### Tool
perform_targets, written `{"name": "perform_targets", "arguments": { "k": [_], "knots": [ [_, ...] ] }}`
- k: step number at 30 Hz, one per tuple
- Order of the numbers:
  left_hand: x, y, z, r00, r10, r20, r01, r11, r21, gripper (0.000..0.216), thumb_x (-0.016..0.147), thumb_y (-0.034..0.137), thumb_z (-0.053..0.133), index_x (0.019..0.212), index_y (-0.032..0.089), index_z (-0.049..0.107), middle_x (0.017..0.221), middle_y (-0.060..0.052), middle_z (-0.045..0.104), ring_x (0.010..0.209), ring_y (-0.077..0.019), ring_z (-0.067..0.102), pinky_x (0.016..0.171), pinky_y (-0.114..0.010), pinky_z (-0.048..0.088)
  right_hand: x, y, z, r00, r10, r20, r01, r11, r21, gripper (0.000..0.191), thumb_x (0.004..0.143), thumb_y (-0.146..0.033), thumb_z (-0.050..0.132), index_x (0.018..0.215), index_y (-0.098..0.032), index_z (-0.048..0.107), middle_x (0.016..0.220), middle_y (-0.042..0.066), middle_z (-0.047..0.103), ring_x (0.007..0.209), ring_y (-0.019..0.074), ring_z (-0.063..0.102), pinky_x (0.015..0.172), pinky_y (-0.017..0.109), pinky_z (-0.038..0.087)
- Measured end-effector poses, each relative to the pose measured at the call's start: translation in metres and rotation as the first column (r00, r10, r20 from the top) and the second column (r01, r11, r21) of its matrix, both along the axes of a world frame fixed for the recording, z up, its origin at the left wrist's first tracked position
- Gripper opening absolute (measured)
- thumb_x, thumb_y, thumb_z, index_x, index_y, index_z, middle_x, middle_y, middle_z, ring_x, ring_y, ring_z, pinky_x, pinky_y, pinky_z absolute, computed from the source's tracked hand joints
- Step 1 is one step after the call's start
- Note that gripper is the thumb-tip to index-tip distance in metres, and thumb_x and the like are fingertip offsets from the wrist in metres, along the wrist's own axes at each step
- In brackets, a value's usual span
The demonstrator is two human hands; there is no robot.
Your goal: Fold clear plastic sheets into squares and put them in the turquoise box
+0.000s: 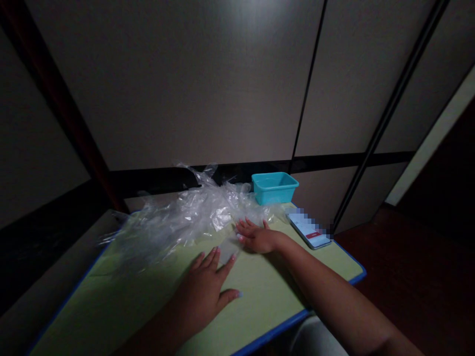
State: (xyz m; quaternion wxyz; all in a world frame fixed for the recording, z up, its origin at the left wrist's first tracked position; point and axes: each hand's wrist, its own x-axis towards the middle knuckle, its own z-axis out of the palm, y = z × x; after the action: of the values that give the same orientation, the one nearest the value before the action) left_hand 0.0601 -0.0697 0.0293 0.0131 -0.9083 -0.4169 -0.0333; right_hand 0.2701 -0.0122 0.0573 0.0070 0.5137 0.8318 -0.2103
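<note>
Between my hands a small, pale, translucent piece of plastic (227,248) lies flat on the yellow-green table (256,301). My left hand (208,287) has its fingers apart, with the fingertips at the near left edge of that piece. On its right side rests my right hand (258,239), palm down with the fingers spread. Just beyond both hands spreads a large heap of crumpled clear plastic bags (185,217). Neither hand grips anything.
A turquoise plastic basket (276,189) stands at the table's far edge, right of the heap. A lit phone (309,230) lies at the right edge. Blue edging (274,332) borders the table. Grey cabinet panels (208,99) rise right behind it.
</note>
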Motion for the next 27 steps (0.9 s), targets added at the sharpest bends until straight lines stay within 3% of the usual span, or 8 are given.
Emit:
{"name": "perform_targets", "arguments": {
  "k": [5, 8, 15, 22, 27],
  "knots": [
    [0.002, -0.003, 0.001, 0.992, 0.117, -0.042, -0.115, 0.993, 0.036, 0.07, 0.078, 0.061, 0.043, 0.133, 0.018, 0.04, 0.133, -0.022, 0.041, 0.126, -0.0355, 0.031, 0.101, -0.051, 0.022, 0.003, -0.01, 0.014, 0.96, 0.269, -0.077, -0.278, 0.949, -0.152, 0.057, 0.09, -0.049, 0.024, 0.141, -0.025, 0.015, 0.146, 0.001, 0.014, 0.135, 0.0226, 0.004, 0.102, 0.058, -0.005],
    [0.003, -0.002, 0.001, 0.991, 0.127, -0.052, -0.125, 0.991, 0.044, 0.071, 0.079, 0.062, 0.041, 0.133, 0.016, 0.039, 0.133, -0.023, 0.04, 0.126, -0.0362, 0.031, 0.1, -0.051, 0.023, -0.001, -0.012, 0.013, 0.933, 0.341, -0.111, -0.356, 0.919, -0.167, 0.056, 0.09, -0.048, 0.027, 0.14, -0.027, 0.016, 0.146, 0.0, 0.015, 0.135, 0.0222, 0.003, 0.102, 0.057, -0.006],
    [0.003, -0.001, 0.002, 0.989, 0.123, -0.087, -0.118, 0.992, 0.054, 0.071, 0.079, 0.064, 0.039, 0.134, 0.018, 0.038, 0.133, -0.023, 0.041, 0.126, -0.036, 0.031, 0.101, -0.051, 0.021, -0.004, -0.011, 0.009, 0.957, 0.287, -0.035, -0.289, 0.948, -0.136, 0.061, 0.089, -0.053, 0.021, 0.141, -0.023, 0.01, 0.147, 0.004, 0.01, 0.135, 0.0248, 0.003, 0.099, 0.063, -0.004],
    [0.001, 0.0, 0.0, 0.994, 0.105, -0.02, -0.104, 0.994, 0.027, 0.07, 0.079, 0.063, 0.04, 0.134, 0.019, 0.039, 0.134, -0.02, 0.041, 0.126, -0.0363, 0.031, 0.101, -0.051, 0.019, 0.007, 0.0, 0.004, 0.995, 0.067, 0.07, -0.064, 0.997, -0.046, 0.062, 0.089, -0.052, 0.021, 0.142, -0.022, 0.007, 0.147, 0.003, 0.006, 0.135, 0.0238, -0.001, 0.099, 0.064, -0.004],
    [0.0, 0.001, -0.002, 0.993, 0.119, 0.006, -0.119, 0.993, 0.008, 0.07, 0.078, 0.061, 0.044, 0.133, 0.019, 0.039, 0.135, -0.019, 0.04, 0.127, -0.0359, 0.03, 0.102, -0.05, 0.02, 0.005, -0.003, 0.004, 0.997, -0.01, 0.079, 0.008, 1.0, 0.03, 0.059, 0.09, -0.048, 0.021, 0.142, -0.02, 0.013, 0.147, 0.005, 0.012, 0.135, 0.0247, 0.003, 0.096, 0.064, -0.011]
  ]
}}
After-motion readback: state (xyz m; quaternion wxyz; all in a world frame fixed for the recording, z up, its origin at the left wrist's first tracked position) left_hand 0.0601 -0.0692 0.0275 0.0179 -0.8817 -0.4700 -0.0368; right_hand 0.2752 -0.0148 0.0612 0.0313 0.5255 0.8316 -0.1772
